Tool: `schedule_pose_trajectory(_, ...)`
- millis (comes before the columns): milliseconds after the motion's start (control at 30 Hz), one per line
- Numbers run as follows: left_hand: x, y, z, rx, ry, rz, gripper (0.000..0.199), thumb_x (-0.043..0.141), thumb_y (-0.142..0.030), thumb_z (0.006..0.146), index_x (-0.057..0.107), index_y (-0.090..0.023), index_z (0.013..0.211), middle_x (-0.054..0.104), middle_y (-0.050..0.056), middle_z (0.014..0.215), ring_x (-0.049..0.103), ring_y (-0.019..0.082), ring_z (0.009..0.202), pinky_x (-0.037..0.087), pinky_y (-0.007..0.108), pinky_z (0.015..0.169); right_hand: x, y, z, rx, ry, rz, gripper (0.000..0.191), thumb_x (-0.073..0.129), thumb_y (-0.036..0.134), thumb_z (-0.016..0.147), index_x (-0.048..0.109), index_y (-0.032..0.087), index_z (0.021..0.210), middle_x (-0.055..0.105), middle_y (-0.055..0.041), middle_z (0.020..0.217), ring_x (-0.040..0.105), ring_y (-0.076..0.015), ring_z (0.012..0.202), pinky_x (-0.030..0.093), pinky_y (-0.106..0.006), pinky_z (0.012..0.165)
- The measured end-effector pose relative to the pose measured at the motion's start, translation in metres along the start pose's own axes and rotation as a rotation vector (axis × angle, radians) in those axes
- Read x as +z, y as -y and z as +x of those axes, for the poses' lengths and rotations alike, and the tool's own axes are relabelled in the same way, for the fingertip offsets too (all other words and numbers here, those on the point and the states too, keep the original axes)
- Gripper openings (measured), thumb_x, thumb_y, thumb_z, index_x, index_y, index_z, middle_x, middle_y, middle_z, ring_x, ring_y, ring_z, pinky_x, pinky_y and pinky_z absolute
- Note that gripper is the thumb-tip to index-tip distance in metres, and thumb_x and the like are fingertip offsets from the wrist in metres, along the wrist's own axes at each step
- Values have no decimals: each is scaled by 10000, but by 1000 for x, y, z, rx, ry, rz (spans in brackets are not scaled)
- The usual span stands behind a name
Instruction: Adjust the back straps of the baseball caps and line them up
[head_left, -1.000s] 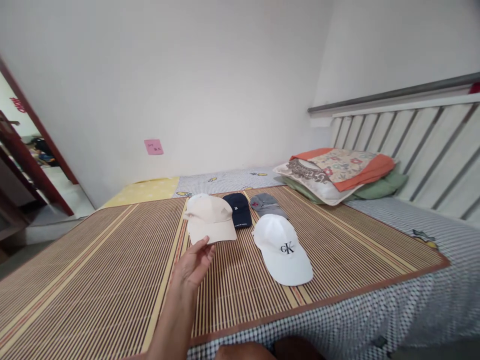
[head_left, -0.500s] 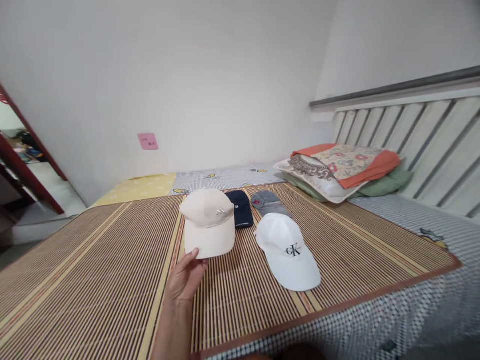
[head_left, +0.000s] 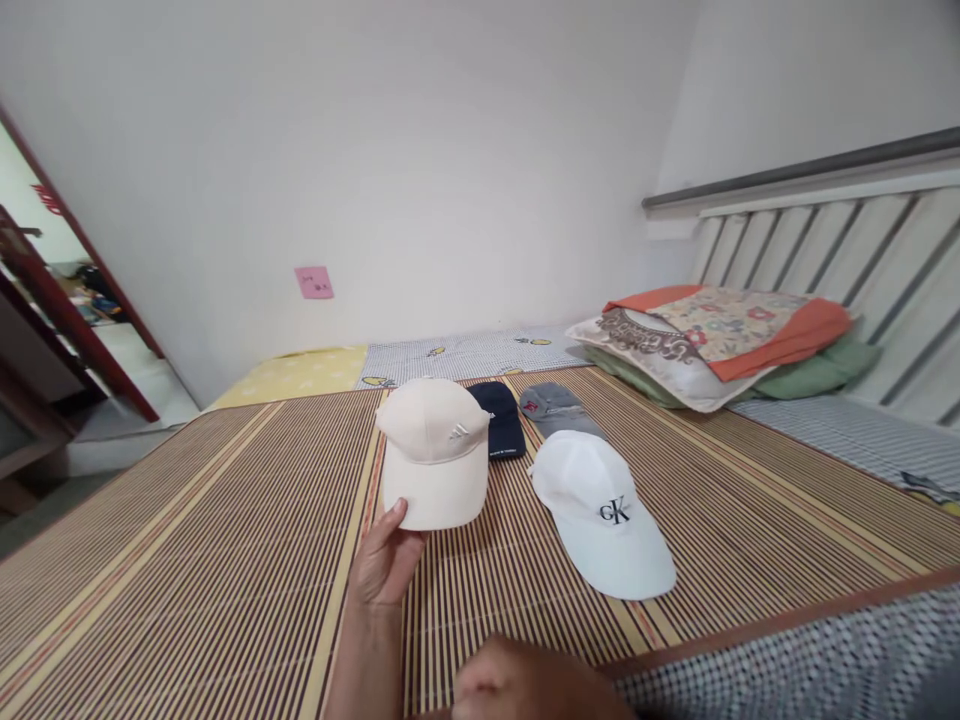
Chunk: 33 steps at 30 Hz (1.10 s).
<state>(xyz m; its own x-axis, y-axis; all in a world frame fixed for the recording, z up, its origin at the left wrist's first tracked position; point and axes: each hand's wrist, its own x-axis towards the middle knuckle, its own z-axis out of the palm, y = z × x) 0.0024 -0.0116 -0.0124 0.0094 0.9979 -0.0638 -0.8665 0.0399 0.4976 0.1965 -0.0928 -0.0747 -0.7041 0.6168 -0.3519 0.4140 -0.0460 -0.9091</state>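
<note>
My left hand (head_left: pixel 391 558) pinches the brim of a cream baseball cap (head_left: pixel 431 435), thumb on top and fingers underneath. The cap faces me, with a small striped logo on its front. Partly hidden behind it is a dark navy cap (head_left: pixel 504 420) on the mat. Farther right lie a grey cap (head_left: pixel 562 408) and, nearer me, a white cap (head_left: pixel 581 480) with black letters, its brim pointing towards me. At the bottom edge my right hand (head_left: pixel 525 680) is low over the mat, blurred and cut off by the frame; its fingers look curled, but what they hold, if anything, does not show.
A striped bamboo mat (head_left: pixel 247 540) covers the bed. Folded pillows (head_left: pixel 727 340) lie at the right by a white slatted headboard (head_left: pixel 847 250). A pink note (head_left: pixel 313 282) is stuck on the wall behind. A doorway with a red frame (head_left: pixel 82 240) is at the left.
My right hand has come into view at the bottom. The whole scene has shifted a little to the right with my head; my left hand still grips the cream cap.
</note>
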Motion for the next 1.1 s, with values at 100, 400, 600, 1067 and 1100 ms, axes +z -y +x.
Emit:
schedule_pose_trajectory(100,0,4,0,8,15,-10,645,590,-33,937,521,-276,1531,790,71,1245,729,241,1184,484,419,1167,-35,20,-8,-81,-39,247,321,553,450,947,674,182,818,713,-3,721,673,-131,591,504,-240,581)
schedule_pose_trajectory(400,-4,8,5,-33,17,-37,578,573,-72,973,539,-248,1522,793,84,1235,738,241,1162,471,426,1179,-119,45,3,-215,-329,148,304,608,404,933,679,165,760,725,-21,666,694,-126,586,531,-231,575)
schedule_pose_trajectory(600,-13,14,8,-75,48,-24,557,597,-79,959,570,-231,1495,788,93,1242,715,252,1209,441,447,1204,-137,49,14,-394,-525,351,219,647,376,911,737,184,963,730,-9,786,696,-150,734,562,-268,679)
schedule_pose_trajectory(1067,-6,27,-1,-93,187,76,74,844,-163,791,825,-176,861,833,96,1089,759,258,1071,610,328,962,-136,41,18,-654,-586,1032,365,875,352,758,755,202,1069,809,-63,1050,736,-232,1027,558,-344,926)
schedule_pose_trajectory(1100,-7,27,-1,-92,187,79,65,836,-158,797,826,-178,859,834,92,1086,761,255,1067,609,325,964,-136,38,20,-655,-577,1045,346,873,344,762,760,202,1057,812,-62,1057,738,-229,1034,558,-343,938)
